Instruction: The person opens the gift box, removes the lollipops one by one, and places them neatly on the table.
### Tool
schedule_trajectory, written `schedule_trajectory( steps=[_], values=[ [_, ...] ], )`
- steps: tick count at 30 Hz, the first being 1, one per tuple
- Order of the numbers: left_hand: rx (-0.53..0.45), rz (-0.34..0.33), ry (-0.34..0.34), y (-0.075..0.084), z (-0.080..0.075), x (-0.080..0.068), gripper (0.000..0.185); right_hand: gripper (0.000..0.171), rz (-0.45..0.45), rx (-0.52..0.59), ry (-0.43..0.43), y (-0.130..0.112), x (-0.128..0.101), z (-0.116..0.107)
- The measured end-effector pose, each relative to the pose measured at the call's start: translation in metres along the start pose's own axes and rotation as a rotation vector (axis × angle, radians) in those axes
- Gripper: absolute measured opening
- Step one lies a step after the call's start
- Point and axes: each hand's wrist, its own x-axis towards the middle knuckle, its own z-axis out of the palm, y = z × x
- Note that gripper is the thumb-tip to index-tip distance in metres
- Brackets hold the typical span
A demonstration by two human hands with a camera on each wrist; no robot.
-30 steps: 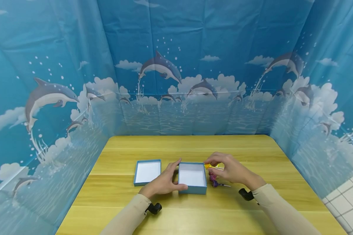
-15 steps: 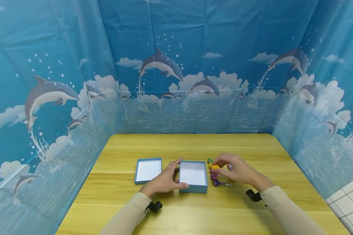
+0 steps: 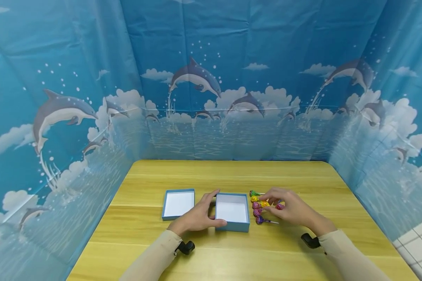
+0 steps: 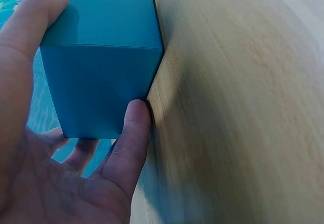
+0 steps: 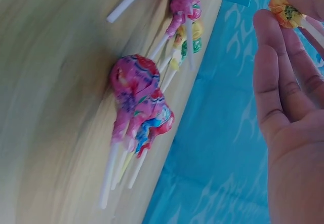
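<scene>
On the wooden counter (image 3: pixel 232 249) the left hand (image 3: pixel 197 216) grasps the open blue box (image 3: pixel 232 210), thumb against its near corner and fingers curled round the far side; the left wrist view shows the thumb pressed to the box's lower edge where it meets the wood. The box stands near the middle of the counter with its white inside facing up. Just to its left, apart from it, lies the box lid (image 3: pixel 177 203), also white side up. The right hand (image 3: pixel 288 207) hovers over a cluster of wrapped lollipops (image 3: pixel 258 207) lying just beside the box's right wall. In the right wrist view this grip pinches a yellow-orange lollipop (image 5: pixel 284 8) between thumb and fingertips (image 5: pixel 271 41), its white stick running down across the fingers, while the other lollipops, pink, yellow and green, lie on the wood with their sticks roughly side by side. A blue curtain (image 3: pixel 211 78) printed with dolphins and clouds stands round three sides of the counter.
</scene>
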Motion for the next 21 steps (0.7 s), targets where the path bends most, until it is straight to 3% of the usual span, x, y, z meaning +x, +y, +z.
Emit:
schedule_trajectory(
  steps=[21],
  values=[
    [-0.014,-0.003,-0.009,-0.002,0.001,0.001,0.120,0.034,0.028,0.030,0.012,0.010,-0.023,-0.004]
  ],
)
